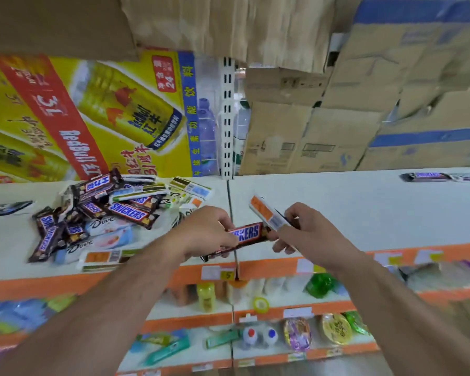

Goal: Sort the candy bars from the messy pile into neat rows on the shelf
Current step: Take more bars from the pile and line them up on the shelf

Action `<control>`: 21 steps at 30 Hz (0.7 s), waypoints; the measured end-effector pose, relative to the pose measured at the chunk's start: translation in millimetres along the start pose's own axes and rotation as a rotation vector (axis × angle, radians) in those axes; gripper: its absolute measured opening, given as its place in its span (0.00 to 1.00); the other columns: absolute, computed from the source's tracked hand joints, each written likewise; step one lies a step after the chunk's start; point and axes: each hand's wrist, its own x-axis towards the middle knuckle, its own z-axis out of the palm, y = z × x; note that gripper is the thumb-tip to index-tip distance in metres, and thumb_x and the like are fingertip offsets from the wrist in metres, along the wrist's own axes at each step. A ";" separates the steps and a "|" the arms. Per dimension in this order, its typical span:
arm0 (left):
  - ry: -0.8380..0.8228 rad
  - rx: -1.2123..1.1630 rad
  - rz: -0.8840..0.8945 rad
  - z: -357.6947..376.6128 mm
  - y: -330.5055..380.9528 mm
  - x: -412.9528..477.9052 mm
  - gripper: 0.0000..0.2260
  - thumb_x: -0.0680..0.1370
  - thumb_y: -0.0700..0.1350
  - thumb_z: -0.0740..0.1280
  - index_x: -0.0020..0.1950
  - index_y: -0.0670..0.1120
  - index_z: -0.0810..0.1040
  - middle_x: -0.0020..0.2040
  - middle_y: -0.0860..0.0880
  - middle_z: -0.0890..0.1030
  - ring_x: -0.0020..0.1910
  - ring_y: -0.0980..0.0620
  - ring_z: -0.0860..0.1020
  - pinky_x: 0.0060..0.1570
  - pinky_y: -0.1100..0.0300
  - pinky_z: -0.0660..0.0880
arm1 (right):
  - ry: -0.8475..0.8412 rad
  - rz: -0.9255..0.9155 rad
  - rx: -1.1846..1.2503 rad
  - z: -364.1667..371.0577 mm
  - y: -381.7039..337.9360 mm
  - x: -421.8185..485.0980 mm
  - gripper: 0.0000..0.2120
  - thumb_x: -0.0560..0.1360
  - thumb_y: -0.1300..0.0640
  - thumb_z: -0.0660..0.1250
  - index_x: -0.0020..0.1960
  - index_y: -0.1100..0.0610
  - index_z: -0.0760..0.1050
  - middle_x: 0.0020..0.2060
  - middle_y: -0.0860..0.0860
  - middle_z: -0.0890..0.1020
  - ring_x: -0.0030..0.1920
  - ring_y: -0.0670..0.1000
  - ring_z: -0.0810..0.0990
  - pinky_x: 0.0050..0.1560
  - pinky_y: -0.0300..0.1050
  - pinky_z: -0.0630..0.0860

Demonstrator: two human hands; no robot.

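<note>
The left hand (209,229) has its fingers curled round a Snickers bar (246,234), gripping it near the middle so the bar slants over the shelf's front edge. The right hand (307,232) pinches a white-and-orange bar (265,213) between thumb and forefinger, holding it tilted just above the Snickers bar's right end. Its lower fingers reach toward that end, though I can't tell whether they touch it. Both hands hover over the middle of the shelf (350,213), right where its two white boards meet.

Off to the left, the messy pile (106,215) spreads from the back edge to the front edge: brown Snickers bars, pale Dove bars and white bars with green or orange labels, all lying crossed over one another. A dark wrapper (7,208) lies alone by the left edge. At the back right corner a lone Snickers bar (429,176) lies flat along the back edge.

Behind the shelf stand a yellow Red Bull carton (92,118) and stacked cardboard boxes (337,131). Lower shelves (255,316) with orange fronts hold blurred goods.
</note>
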 end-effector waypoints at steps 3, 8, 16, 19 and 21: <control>-0.019 0.046 0.062 43.5 34.3 3.8 0.07 0.70 0.43 0.72 0.47 0.48 0.79 0.37 0.47 0.85 0.38 0.45 0.84 0.35 0.56 0.75 | 0.041 -0.062 -0.093 -48.4 20.6 -30.5 0.12 0.72 0.62 0.72 0.42 0.56 0.68 0.29 0.45 0.75 0.30 0.49 0.70 0.31 0.41 0.67; -0.057 0.056 0.154 111.0 84.8 11.1 0.06 0.71 0.44 0.73 0.47 0.48 0.80 0.43 0.48 0.85 0.43 0.48 0.83 0.40 0.55 0.77 | 0.069 -0.057 -0.101 -118.7 52.9 -76.9 0.13 0.68 0.65 0.75 0.43 0.56 0.72 0.28 0.42 0.74 0.28 0.43 0.70 0.29 0.36 0.68; -0.233 0.013 0.258 191.1 152.6 35.4 0.23 0.59 0.56 0.71 0.46 0.41 0.78 0.43 0.39 0.84 0.46 0.36 0.82 0.49 0.38 0.77 | 0.160 -0.019 -0.066 -199.3 95.6 -120.7 0.12 0.72 0.68 0.68 0.48 0.52 0.74 0.37 0.51 0.80 0.36 0.48 0.75 0.37 0.44 0.71; -0.272 0.022 0.309 215.2 172.2 51.4 0.24 0.58 0.57 0.70 0.47 0.43 0.80 0.43 0.41 0.85 0.45 0.37 0.82 0.49 0.37 0.78 | 0.260 0.001 -0.014 -222.7 110.0 -126.4 0.16 0.71 0.70 0.68 0.51 0.52 0.74 0.44 0.54 0.82 0.39 0.50 0.78 0.39 0.43 0.73; -0.298 0.029 0.339 229.2 187.3 62.1 0.23 0.59 0.55 0.71 0.48 0.44 0.80 0.43 0.41 0.85 0.44 0.38 0.83 0.49 0.38 0.79 | 0.333 0.031 0.029 -238.1 118.9 -128.2 0.19 0.71 0.72 0.69 0.52 0.51 0.74 0.47 0.55 0.82 0.41 0.49 0.80 0.43 0.44 0.76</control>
